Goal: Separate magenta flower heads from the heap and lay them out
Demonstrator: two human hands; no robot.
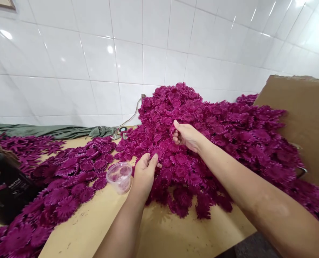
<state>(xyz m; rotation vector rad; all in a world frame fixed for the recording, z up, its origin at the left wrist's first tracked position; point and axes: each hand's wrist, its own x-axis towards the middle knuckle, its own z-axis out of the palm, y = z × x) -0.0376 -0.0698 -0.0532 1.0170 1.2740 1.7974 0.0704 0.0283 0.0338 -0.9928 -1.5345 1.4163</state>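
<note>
My left hand is closed, its thumb pressed toward the fingers on a magenta fabric flower with a fringed edge. Up and to the right, my right hand is curled in a pinch. A small magenta flower piece shows at its fingertips, partly hidden by the fingers. Both hands are over the front of a big heap of magenta flowers. Just left of my left hand stands a clear plastic cup with some whitish stuff in the bottom.
More flat magenta flowers spread along the left of the tan tabletop. A black box stands at the left edge. Green cloth lies along the white tiled wall. A cardboard sheet leans at the right.
</note>
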